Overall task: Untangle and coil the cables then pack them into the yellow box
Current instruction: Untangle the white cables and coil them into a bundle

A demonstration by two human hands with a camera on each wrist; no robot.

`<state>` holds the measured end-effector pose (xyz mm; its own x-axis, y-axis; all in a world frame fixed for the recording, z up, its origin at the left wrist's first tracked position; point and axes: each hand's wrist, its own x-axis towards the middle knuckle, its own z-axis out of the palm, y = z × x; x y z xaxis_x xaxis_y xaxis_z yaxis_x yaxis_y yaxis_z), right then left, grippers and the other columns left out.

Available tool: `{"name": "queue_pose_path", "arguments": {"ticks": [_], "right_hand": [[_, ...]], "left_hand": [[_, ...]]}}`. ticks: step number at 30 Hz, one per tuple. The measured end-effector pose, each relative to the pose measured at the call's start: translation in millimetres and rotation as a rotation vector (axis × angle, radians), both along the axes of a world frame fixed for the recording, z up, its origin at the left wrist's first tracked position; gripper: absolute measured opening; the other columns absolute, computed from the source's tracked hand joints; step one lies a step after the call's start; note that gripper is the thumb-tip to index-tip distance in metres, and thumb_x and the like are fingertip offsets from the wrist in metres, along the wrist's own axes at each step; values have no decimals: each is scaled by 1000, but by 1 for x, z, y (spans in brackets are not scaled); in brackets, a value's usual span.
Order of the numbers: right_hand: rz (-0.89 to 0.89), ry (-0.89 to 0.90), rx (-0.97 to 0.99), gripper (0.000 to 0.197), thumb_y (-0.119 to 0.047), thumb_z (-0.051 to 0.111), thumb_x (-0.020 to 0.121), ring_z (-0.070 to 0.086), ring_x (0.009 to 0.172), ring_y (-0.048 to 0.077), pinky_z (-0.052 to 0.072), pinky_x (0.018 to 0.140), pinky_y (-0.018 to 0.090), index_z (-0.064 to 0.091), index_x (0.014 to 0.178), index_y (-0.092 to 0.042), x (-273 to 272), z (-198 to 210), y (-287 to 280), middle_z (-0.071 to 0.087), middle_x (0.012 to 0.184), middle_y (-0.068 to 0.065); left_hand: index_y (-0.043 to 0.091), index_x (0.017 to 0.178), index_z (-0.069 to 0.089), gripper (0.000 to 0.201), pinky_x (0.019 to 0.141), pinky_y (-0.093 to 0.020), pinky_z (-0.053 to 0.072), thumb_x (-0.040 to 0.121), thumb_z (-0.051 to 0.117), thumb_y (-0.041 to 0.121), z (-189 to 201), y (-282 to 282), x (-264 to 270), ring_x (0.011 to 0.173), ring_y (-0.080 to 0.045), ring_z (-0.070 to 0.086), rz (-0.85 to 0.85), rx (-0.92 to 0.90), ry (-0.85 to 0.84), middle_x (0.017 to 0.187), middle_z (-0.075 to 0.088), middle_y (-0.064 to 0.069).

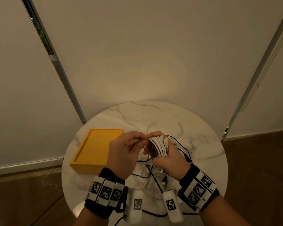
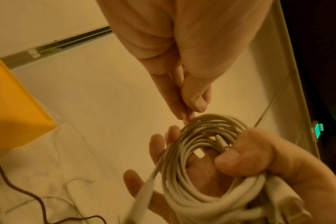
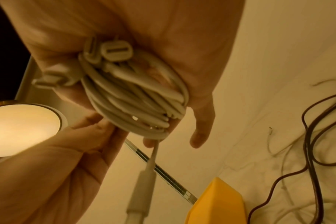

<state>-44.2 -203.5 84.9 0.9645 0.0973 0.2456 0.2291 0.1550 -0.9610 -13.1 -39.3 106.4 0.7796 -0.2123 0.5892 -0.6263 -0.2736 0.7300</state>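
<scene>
White cable coil (image 1: 158,148): several loops bundled together, held upright above the tabletop (image 1: 203,144) by the right hand (image 1: 167,158). Right grip clamped on the coil, thumb pressing the loops against the palm; plug ends gather at the thumb side of the bundle. In the right wrist view the coil (image 3: 136,97) lies across the palm, and one plug end (image 3: 142,186) hangs free below it.

Left hand (image 1: 126,152): raised just beside the coil, its grip together, thumb and fingertips (image 2: 184,113) pinching at the top edge of the loops (image 2: 211,151). Whether a strand sits between them cannot be told.

Yellow box (image 1: 95,149): shallow, open-topped, resting on the left part of the tabletop, apart from both hands. Interior shows bare.

Loose cables (image 1: 155,175): black and white strands, tangled, lying on the tabletop under and near the hands; black ones (image 3: 313,136) trail off to the right of the coil.

Tabletop: round, white marble pattern with grey veins.

Wrist bands (image 1: 104,193): black, with white marker blocks, on both wrists.
</scene>
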Motion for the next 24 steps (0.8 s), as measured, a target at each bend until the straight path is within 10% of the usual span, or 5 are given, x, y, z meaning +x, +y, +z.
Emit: {"name": "queue_pose_path", "arguments": {"ticks": [6,15,24], "right_hand": [[-11,83,329,60,10,56,58,62,85,32,57,75,51,50,116,-4,2,3,-8,59,93,15],[-158,87,634,55,9,50,61,61,85,27,56,64,41,54,113,-9,4,10,-14,58,94,15],[-91,118,610,60,3,55,62,66,102,43,54,89,57,54,121,-9,5,4,-17,65,123,30]], "left_hand": [[30,92,70,22,73,-25,59,88,73,9,-7,3,-4,84,-1,70,-60,97,167,87,74,14],[15,99,79,14,79,-22,58,86,75,10,-9,-20,-18,91,0,70,-207,125,205,96,75,7],[18,119,70,33,80,-32,60,87,71,13,-10,-29,-18,87,-9,71,-169,61,232,92,73,6]]}}
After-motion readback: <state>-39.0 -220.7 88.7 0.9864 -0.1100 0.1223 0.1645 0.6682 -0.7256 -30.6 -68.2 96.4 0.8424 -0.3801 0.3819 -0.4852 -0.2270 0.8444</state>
